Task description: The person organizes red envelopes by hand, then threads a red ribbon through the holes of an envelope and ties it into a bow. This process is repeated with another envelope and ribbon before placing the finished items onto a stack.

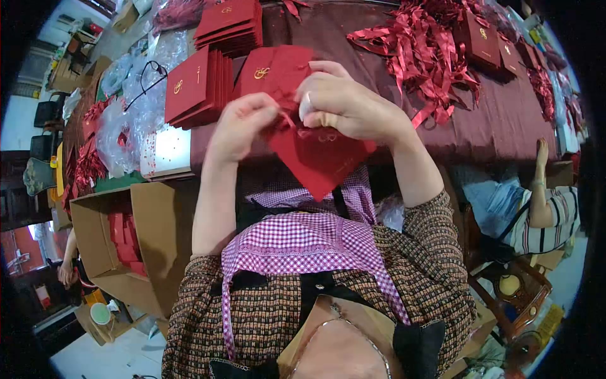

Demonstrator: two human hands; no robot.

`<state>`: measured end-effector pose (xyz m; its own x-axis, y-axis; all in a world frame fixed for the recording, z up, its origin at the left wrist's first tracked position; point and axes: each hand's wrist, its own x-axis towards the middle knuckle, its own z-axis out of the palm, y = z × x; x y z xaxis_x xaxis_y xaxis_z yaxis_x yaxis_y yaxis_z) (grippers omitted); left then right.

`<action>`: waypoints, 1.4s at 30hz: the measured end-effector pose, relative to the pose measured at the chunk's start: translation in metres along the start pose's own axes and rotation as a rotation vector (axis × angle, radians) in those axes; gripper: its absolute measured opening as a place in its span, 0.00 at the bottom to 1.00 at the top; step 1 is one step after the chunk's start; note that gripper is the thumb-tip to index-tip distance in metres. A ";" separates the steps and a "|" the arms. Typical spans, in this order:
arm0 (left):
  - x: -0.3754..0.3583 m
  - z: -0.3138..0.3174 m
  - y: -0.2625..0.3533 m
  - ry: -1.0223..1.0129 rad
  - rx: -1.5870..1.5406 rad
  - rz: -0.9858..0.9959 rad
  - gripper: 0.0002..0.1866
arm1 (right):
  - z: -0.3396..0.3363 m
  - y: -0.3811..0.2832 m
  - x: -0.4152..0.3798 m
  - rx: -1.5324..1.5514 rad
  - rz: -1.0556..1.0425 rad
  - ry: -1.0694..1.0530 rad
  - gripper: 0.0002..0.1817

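In the head view, a red card or pouch (322, 161) with faint gold print hangs at the table's front edge, its lower corner pointing down. My left hand (249, 123) pinches a thin red ribbon at its upper left. At the upper right, my right hand (350, 104) has its fingers curled at the red piece, with a small white thing by the fingers; its exact grip is partly hidden. Just behind my hands lies another red piece with a gold logo (262, 72).
Stacks of red cards (189, 88) stand at the left, with clear plastic bags (120, 136) beyond. A heap of red ribbons (429, 60) lies right. Below left is an open cardboard box (161, 246). Other people's arms (541, 183) show at both sides.
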<state>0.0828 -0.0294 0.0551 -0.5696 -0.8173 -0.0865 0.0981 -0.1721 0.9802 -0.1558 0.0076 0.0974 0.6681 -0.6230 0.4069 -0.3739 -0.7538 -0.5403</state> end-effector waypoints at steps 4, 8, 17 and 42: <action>0.003 -0.052 -0.009 0.157 -0.421 0.000 0.06 | -0.012 -0.012 -0.013 -0.011 0.068 0.069 0.05; 0.005 -0.033 -0.016 0.372 -0.082 0.012 0.08 | -0.005 -0.008 -0.014 0.026 0.175 0.123 0.06; -0.047 0.026 -0.001 -0.062 -0.069 0.017 0.19 | 0.007 -0.011 0.000 -0.127 0.128 0.161 0.06; 0.088 0.077 0.054 -0.317 0.811 0.218 0.17 | -0.155 0.071 -0.024 0.028 0.518 0.813 0.25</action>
<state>-0.0245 -0.0681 0.1142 -0.8161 -0.5756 0.0516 -0.3079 0.5087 0.8040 -0.2983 -0.0637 0.1632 -0.2297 -0.8390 0.4932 -0.4748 -0.3458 -0.8093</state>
